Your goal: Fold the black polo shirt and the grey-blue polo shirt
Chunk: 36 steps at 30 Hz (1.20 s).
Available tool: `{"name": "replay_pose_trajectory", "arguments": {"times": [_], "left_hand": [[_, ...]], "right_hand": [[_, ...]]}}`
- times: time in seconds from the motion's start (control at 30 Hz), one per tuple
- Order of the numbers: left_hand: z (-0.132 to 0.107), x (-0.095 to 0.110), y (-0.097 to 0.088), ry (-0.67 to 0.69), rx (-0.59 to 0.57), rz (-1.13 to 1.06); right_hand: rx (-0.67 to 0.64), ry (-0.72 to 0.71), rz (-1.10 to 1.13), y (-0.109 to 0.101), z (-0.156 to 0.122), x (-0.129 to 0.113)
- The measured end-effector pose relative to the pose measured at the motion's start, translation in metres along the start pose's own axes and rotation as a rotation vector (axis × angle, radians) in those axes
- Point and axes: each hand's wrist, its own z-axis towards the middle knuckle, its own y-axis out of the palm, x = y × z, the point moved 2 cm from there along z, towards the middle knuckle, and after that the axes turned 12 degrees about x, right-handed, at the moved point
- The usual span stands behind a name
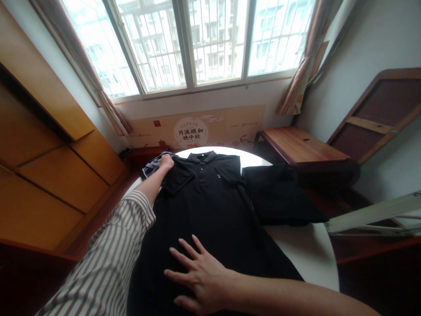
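Observation:
A black polo shirt (pixel 210 206) lies front up across a round white table (pixel 315 250), its collar toward the window and its buttons showing. Both sleeves are turned in over the chest. At the shirt's far left edge, by the shoulder, my left hand (pixel 166 162) is closed on the black cloth; its fingertips are hidden. My right hand (pixel 204 278) rests flat on the lower part of the shirt with fingers spread, holding nothing.
Folded black cloth (pixel 279 193) lies on the table's right side. Grey clothing (pixel 153 166) is bunched at the far left edge. Beyond stand a wooden side table (pixel 305 147) and yellow-brown cabinets (pixel 59 175). A pale, long frame (pixel 375 215) reaches in from the right.

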Motion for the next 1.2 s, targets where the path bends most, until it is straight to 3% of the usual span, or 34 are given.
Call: {"name": "replay_pose_trajectory", "arguments": {"times": [0.07,0.13,0.2,0.27,0.4,0.53,0.63,0.7,0.77,0.83,0.9,1.0,1.1,1.2], "left_hand": [[-0.012,0.010,-0.001,0.048,0.042,-0.008],[-0.035,0.024,0.004,0.225,0.046,-0.046],[-0.063,0.034,0.014,0.443,-0.018,-0.091],[-0.087,0.034,0.024,0.567,-0.098,-0.111],[-0.102,0.020,0.037,0.514,-0.227,-0.062],[-0.095,0.027,0.028,0.455,-0.319,-0.040],[-0.106,0.034,0.007,0.463,-0.242,-0.090],[-0.132,0.029,-0.014,0.559,-0.143,-0.191],[-0.175,0.009,-0.041,0.702,-0.106,-0.346],[-0.232,-0.024,-0.071,0.814,-0.140,-0.494],[-0.292,-0.062,-0.103,0.871,-0.203,-0.563],[-0.372,-0.111,-0.144,0.991,-0.258,-0.550],[-0.419,-0.143,-0.167,1.063,-0.170,-0.490],[-0.437,-0.162,-0.170,1.101,-0.079,-0.427]], "right_hand": [[-0.009,-0.008,-0.002,0.000,0.000,0.000],[-0.008,-0.006,-0.009,0.000,0.001,-0.001],[-0.003,-0.004,-0.023,-0.001,0.000,-0.003],[0.001,-0.005,-0.041,-0.001,-0.002,-0.006],[0.008,0.001,-0.051,0.002,-0.006,-0.012],[0.003,0.004,-0.075,0.005,-0.009,-0.021],[-0.003,0.009,-0.113,0.002,-0.025,-0.033],[0.038,0.047,-0.183,-0.005,-0.050,-0.038],[0.129,0.109,-0.306,-0.015,-0.089,-0.038],[0.265,0.170,-0.460,-0.024,-0.138,-0.033],[0.405,0.192,-0.614,-0.028,-0.189,-0.028],[0.488,0.225,-0.728,-0.025,-0.248,-0.022],[0.512,0.211,-0.772,-0.019,-0.276,-0.020],[0.511,0.132,-0.775,-0.020,-0.281,-0.020]]}}
